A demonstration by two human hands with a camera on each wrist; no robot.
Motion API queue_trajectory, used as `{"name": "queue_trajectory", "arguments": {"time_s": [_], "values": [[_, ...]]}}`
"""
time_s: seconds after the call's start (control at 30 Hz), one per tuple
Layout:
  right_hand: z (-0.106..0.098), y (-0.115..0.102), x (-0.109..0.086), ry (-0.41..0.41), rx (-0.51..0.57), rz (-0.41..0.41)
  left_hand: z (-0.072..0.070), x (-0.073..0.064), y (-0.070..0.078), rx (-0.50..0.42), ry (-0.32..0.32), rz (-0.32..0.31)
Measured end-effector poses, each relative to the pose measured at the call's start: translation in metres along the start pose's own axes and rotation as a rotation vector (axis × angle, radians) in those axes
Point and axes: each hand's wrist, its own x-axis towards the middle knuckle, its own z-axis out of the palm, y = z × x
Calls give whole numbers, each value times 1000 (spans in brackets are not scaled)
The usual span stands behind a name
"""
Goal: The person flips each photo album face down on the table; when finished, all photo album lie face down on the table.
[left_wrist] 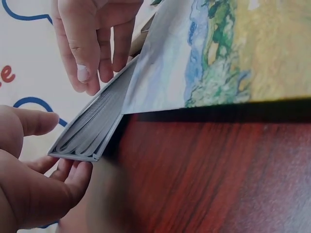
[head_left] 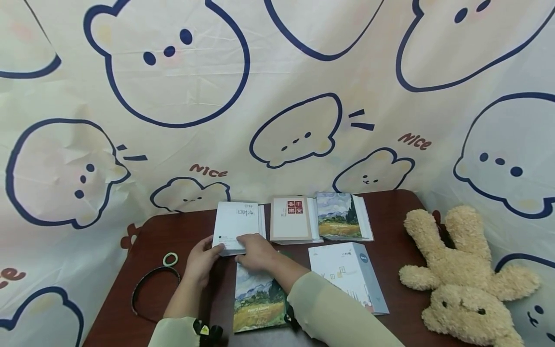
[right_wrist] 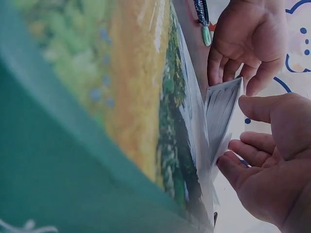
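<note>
A white photo album (head_left: 238,224) with printed characters on its cover lies at the back left of the brown table. My left hand (head_left: 201,260) holds its near left corner, thumb over the cover and fingers along the edge. At the near right side, my right hand (head_left: 258,253) grips it, thumb over the cover. In the left wrist view, the album's page edges (left_wrist: 95,126) face the camera between both hands. Just below the hands lies a painted-landscape photo album (head_left: 260,301), partly under my right forearm.
Along the back stand a cream album (head_left: 290,219) with red squares and another landscape album (head_left: 338,217). A white box-like album (head_left: 340,270) lies nearer. A plush bear (head_left: 464,289) lies at right; a black band (head_left: 138,284) and green ring (head_left: 170,259) lie at left.
</note>
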Motion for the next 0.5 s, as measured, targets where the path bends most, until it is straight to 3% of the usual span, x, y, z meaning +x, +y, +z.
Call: {"name": "queue_trajectory", "arguments": {"time_s": [0.5], "values": [[-1, -12, -5, 32, 98, 2, -6, -12, 14, -3, 79, 32]]}}
